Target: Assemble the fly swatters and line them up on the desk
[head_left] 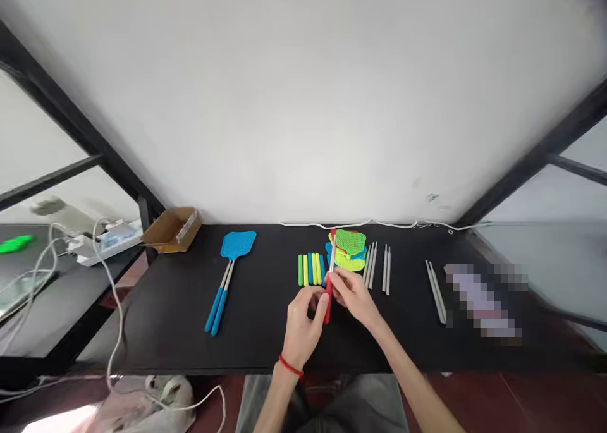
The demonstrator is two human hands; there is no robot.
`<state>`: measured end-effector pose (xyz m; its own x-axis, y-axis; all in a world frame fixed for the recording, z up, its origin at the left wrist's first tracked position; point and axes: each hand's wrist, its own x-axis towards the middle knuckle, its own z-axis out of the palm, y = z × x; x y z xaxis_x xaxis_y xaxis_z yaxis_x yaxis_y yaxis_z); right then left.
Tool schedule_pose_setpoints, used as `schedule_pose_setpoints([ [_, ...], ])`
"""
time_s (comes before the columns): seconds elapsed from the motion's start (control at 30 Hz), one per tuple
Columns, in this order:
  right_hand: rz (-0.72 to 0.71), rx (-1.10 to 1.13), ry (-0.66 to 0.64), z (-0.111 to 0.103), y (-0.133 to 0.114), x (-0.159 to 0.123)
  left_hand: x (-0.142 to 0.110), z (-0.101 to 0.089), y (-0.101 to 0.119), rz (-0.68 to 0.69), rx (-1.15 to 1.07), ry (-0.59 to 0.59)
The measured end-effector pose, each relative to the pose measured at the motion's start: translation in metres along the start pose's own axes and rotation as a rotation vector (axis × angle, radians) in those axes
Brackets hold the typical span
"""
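Observation:
My left hand (301, 329), with a red string bracelet, and my right hand (353, 294) both grip a red fly swatter handle (327, 310) above the black table. A thin metal rod (332, 253) rises from the handle, its upper part in front of a stack of green, yellow and blue mesh swatter heads (348, 250). Just left of my hands lies a row of green, yellow and blue handles (310, 270). Grey rod pairs (371, 265) stand to the right. An assembled blue fly swatter (232, 275) lies further left.
More grey rods (435, 291) and a pixelated patch (484, 300) lie at the table's right. A cardboard box lid (173, 229) sits at the back left corner. White cable (370, 224) runs along the wall edge. A power strip (107, 243) sits on a lower left surface.

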<state>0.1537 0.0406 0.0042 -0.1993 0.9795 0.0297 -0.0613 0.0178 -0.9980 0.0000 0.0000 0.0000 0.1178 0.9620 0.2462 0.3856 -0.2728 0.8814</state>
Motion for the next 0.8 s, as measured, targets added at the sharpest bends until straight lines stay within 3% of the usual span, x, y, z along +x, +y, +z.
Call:
schedule_pose_setpoints([
  [0.13,0.012,-0.018,0.297,-0.037,0.01,-0.007,0.027,0.001,-0.003,-0.017,0.073,0.06],
  [0.33,-0.026,-0.063,0.438,-0.075,0.013,-0.025,0.113,0.02,-0.011,-0.07,0.33,-0.052],
  [0.43,-0.027,-0.025,0.487,-0.081,0.017,-0.031,0.152,0.035,-0.013,-0.189,0.506,-0.143],
  [0.53,-0.036,0.007,0.514,-0.081,0.026,-0.035,0.179,0.046,-0.014,-0.216,0.546,-0.156],
  [0.8,-0.048,-0.009,0.509,-0.08,0.036,-0.041,0.213,0.064,-0.021,-0.263,0.604,-0.223],
])
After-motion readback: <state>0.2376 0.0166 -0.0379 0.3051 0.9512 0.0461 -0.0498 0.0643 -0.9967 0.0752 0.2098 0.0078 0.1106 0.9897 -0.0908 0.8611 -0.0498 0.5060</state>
